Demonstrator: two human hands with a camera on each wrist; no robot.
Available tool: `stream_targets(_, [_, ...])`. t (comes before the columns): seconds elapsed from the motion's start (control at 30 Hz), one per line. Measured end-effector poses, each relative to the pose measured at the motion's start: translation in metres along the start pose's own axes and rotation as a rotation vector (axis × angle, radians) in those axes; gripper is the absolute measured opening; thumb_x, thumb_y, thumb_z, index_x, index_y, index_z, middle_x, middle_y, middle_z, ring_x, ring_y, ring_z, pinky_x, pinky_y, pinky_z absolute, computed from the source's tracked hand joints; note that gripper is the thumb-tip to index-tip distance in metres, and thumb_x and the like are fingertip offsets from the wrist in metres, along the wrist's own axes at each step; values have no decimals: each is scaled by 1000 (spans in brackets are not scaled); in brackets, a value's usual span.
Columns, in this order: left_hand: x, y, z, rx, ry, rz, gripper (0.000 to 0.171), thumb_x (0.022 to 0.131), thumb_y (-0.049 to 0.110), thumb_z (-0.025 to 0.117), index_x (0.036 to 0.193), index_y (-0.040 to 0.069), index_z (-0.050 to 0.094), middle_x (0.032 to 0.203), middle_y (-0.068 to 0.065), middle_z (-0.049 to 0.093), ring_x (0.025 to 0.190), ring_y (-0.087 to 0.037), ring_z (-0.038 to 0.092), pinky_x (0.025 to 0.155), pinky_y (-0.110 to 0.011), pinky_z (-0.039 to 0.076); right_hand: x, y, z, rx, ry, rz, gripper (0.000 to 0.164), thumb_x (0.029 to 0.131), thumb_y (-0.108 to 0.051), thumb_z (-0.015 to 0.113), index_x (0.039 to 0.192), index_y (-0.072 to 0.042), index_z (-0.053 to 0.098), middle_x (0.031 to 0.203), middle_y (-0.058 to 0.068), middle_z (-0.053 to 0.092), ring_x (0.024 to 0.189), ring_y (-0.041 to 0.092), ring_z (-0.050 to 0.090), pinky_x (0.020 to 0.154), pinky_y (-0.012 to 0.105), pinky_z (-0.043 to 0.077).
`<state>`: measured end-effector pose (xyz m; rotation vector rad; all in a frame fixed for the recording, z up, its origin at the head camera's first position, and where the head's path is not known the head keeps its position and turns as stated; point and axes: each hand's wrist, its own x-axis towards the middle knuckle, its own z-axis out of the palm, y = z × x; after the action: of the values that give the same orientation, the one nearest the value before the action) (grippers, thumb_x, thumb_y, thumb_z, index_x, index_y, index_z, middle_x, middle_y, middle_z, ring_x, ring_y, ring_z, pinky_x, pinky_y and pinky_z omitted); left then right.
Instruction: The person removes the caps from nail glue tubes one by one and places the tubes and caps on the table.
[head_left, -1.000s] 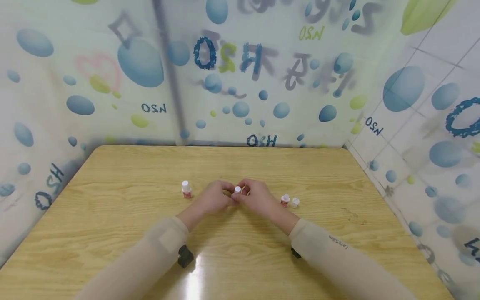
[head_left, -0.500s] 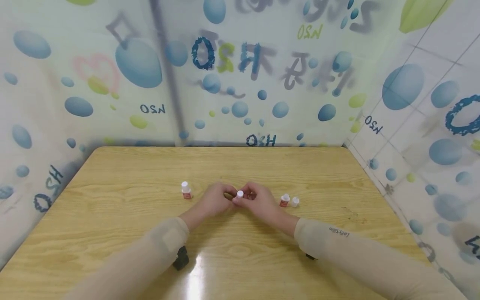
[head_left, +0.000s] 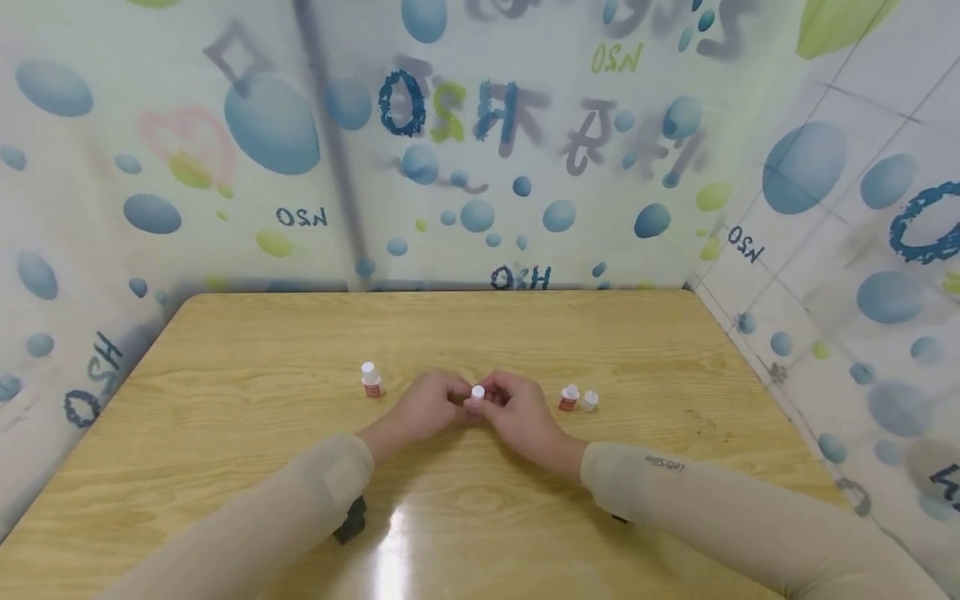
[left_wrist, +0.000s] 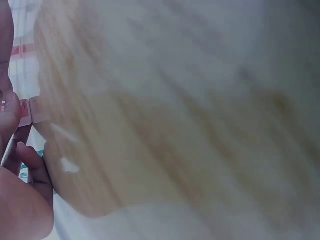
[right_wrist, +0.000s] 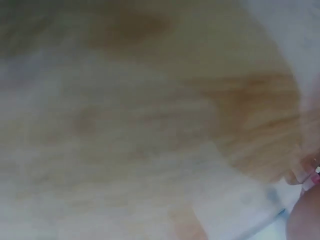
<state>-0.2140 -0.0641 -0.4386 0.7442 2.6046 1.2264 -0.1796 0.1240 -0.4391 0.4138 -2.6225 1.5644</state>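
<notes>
A small bottle with a white cap (head_left: 477, 392) stands between my two hands over the middle of the table. My left hand (head_left: 427, 407) grips its body, mostly hidden behind the fingers. At the cap, the thumb and fingers of my right hand (head_left: 521, 412) pinch from the right side. Part of the bottle's red label (left_wrist: 24, 112) shows beside the fingertips at the left edge of the left wrist view. In the right wrist view, only fingers (right_wrist: 300, 170) and a bit of pink label appear at the lower right edge.
A capped white bottle with a red label (head_left: 371, 381) stands to the left. On the right stands a similar bottle (head_left: 569, 398) with its nozzle bare, and a loose white cap (head_left: 591, 401) next to it. A patterned wall (head_left: 480, 167) borders the wooden table (head_left: 480, 517).
Both hands have come slightly nearer to me with the bottle. The left fingers have drawn in closer around it. The other bottles and the loose cap stay put.
</notes>
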Motion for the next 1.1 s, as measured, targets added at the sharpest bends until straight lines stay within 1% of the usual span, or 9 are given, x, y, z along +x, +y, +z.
stream_targets(0.23, [-1, 0, -1, 51, -23, 49, 9, 91, 21, 86, 99, 17, 86, 110, 1, 82, 107, -17, 75, 98, -38, 59, 1, 4, -3, -97, -43, -122, 10, 95, -17, 82, 97, -11, 74, 81, -2, 64, 72, 8, 53, 64, 20, 46])
stream_targets(0.43, [0, -4, -6, 31, -102, 132, 6, 90, 15, 86, 95, 15, 86, 106, -2, 81, 99, -10, 71, 94, -29, 57, 0, 1, -7, -160, -116, -206, 12, 97, -17, 79, 101, -8, 72, 82, -1, 65, 73, 8, 53, 64, 19, 46])
stream_targets(0.6, [-2, -5, -16, -107, -212, 168, 8, 92, 13, 83, 99, 12, 85, 110, -2, 79, 100, -7, 66, 93, -25, 54, -3, -12, -13, -149, -161, -262, 10, 100, -17, 77, 102, -9, 71, 83, -1, 63, 73, 7, 52, 63, 20, 46])
stream_targets(0.77, [-6, 0, -25, -266, -326, 152, 8, 92, 4, 78, 98, 6, 83, 106, -7, 76, 99, -11, 64, 91, -28, 55, -6, -25, -22, -122, -199, -372, 6, 100, -14, 76, 99, -10, 71, 79, -2, 61, 71, 4, 50, 61, 20, 45])
stream_targets(0.83, [-6, 3, -26, -305, -346, 132, 11, 93, 4, 77, 102, 5, 83, 114, -9, 77, 102, -10, 65, 90, -29, 56, -7, -29, -26, -105, -197, -377, 5, 99, -12, 76, 99, -9, 72, 79, -1, 61, 70, 4, 50, 60, 20, 45])
stream_targets(0.9, [-5, 7, -27, -307, -323, 120, 14, 95, 7, 76, 107, 8, 82, 122, -8, 77, 106, -10, 67, 90, -28, 57, -8, -32, -30, -107, -169, -331, 8, 99, -15, 77, 99, -9, 71, 78, -1, 59, 68, 5, 49, 59, 20, 45])
stream_targets(0.97, [-4, 12, -26, -318, -266, 86, 16, 97, 9, 76, 111, 10, 82, 124, -7, 78, 106, -10, 68, 88, -29, 59, -7, -35, -33, -120, -128, -224, 14, 100, -22, 77, 98, -11, 68, 76, -1, 58, 66, 7, 49, 57, 20, 43])
stream_targets(1.03, [-3, 16, -25, -305, -188, 54, 13, 98, 14, 77, 109, 13, 83, 115, -5, 79, 96, -11, 70, 83, -31, 60, -4, -35, -35, -175, -100, -115, 26, 102, -34, 74, 91, -14, 62, 71, -2, 53, 61, 8, 45, 54, 21, 40])
stream_targets(1.1, [-2, 19, -22, -276, -119, 25, 10, 97, 18, 79, 106, 14, 83, 103, -4, 79, 85, -13, 70, 77, -32, 61, 0, -33, -37, -257, -103, -33, 38, 104, -45, 69, 83, -15, 55, 66, -4, 47, 57, 9, 41, 53, 22, 35])
